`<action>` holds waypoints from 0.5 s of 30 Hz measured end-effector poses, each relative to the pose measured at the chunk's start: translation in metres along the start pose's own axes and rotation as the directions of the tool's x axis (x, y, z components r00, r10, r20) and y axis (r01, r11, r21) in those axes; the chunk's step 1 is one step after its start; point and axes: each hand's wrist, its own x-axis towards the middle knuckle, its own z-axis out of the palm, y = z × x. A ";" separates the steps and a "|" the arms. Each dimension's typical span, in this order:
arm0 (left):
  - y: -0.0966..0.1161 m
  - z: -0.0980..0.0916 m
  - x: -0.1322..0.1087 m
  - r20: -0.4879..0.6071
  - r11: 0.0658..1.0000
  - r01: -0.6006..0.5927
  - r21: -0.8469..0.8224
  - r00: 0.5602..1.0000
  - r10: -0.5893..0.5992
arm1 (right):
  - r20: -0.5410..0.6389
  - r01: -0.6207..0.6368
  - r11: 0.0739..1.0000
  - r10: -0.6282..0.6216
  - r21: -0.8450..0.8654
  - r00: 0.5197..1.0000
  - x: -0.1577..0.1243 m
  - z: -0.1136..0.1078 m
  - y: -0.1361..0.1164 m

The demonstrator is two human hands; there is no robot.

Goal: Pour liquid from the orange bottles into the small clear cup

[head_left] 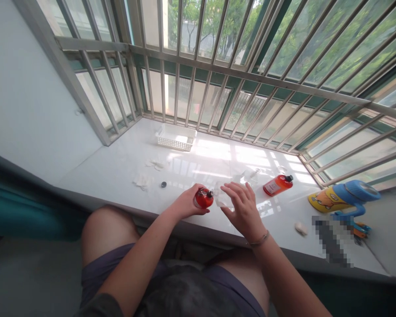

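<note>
My left hand (pixel 185 203) is closed around a bottle of red liquid (pixel 203 200), tilted with its dark-tipped neck to the right. That neck is close to the mouth of a clear container (pixel 221 196); whether they touch I cannot tell. My right hand (pixel 242 207) curls its fingers about the clear container, whose far side is partly hidden behind them. A small black cap (pixel 164 184) lies on the white sill to the left. Right of my hands, a second red bottle (pixel 277 185) with a black cap and pale label lies on its side.
A white perforated basket (pixel 176 138) stands near the barred window. Crumpled white tissue (pixel 141 182) lies at left, and a clear pump bottle (pixel 249 177) lies behind my right hand. A blue and yellow flask (pixel 339 197) and a small pale lump (pixel 301 229) are at right.
</note>
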 end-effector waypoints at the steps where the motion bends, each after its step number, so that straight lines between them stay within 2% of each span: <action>1: 0.000 0.001 -0.001 -0.012 1.000 -0.001 -0.009 1.000 0.001 | -0.037 -0.051 0.998 0.053 0.036 0.998 -0.005 0.006 -0.001; 5: -0.008 0.002 -0.001 -0.101 1.000 0.002 -0.023 0.995 -0.004 | -0.159 -0.243 0.946 0.280 0.216 0.947 -0.026 0.029 -0.002; 9: -0.020 0.003 0.003 -0.206 1.000 -0.024 0.009 0.978 0.025 | -0.151 -0.433 0.832 0.505 0.346 0.850 -0.050 0.053 0.005; 12: -0.024 0.002 0.003 -0.231 0.998 -0.019 0.053 0.972 0.030 | -0.111 -0.490 0.783 0.566 0.384 0.817 -0.065 0.065 0.017; 15: -0.023 -0.006 -0.003 -0.187 0.992 0.008 0.123 0.982 0.016 | -0.077 -0.489 0.790 0.551 0.371 0.831 -0.078 0.070 0.029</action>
